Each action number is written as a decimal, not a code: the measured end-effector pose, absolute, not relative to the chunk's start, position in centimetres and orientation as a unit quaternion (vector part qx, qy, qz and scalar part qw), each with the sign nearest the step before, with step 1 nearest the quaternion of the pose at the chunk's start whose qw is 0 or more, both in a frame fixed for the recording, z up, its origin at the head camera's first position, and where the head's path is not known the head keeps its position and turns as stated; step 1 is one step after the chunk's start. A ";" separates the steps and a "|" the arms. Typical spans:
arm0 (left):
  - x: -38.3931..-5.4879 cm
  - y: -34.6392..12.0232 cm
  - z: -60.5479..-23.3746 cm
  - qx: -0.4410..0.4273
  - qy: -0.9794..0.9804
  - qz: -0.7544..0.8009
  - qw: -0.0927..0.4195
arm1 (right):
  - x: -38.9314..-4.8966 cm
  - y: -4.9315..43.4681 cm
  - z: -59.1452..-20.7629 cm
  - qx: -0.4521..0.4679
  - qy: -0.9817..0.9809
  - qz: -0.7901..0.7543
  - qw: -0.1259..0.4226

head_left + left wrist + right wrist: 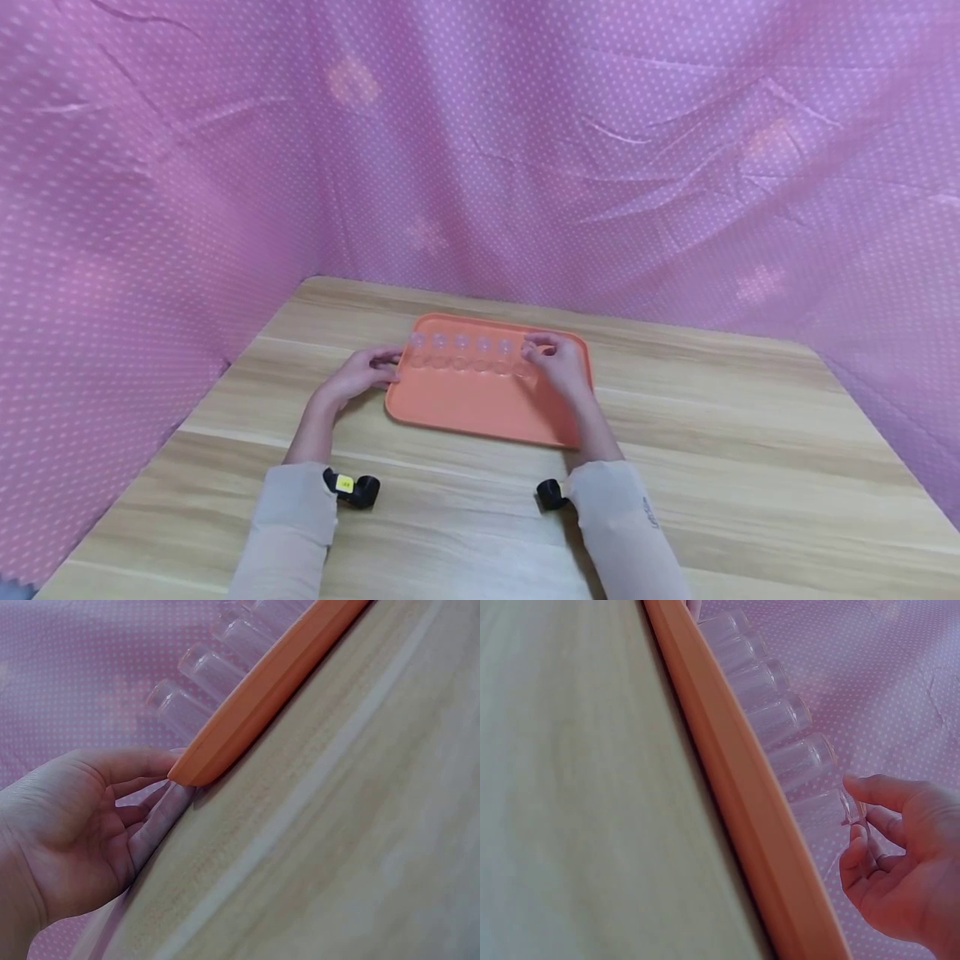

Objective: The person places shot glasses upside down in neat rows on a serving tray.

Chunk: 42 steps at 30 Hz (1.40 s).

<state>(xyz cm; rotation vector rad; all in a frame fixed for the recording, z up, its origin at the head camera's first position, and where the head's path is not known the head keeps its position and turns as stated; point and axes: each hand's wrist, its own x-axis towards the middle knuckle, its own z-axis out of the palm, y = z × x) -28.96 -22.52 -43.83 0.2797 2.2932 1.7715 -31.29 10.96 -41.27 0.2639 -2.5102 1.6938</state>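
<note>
An orange tray (480,408) lies on the wooden table with a row of several clear cups (461,342) standing along its far side. At the tray's left end my left hand (362,375) grips the rim; the left wrist view shows the thumb at the upper edge and other fingers low against the underside. My right hand (557,362) is over the tray's right part. In the right wrist view its thumb and fingers pinch the top of the clear cup (817,813) at the row's right end. Whether the cups stand upside down I cannot tell.
The wooden table (750,467) reaches out on all sides of the tray. Pink dotted cloth (525,167) hangs behind the table and at its sides. A small black camera (365,492) sits at the left wrist, another black camera (551,495) at the right.
</note>
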 end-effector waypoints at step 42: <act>-28.7 -22.5 -43.8 0.110 0.779 0.607 0.111 | -31.2 11.5 -41.1 0.083 -0.805 0.583 0.074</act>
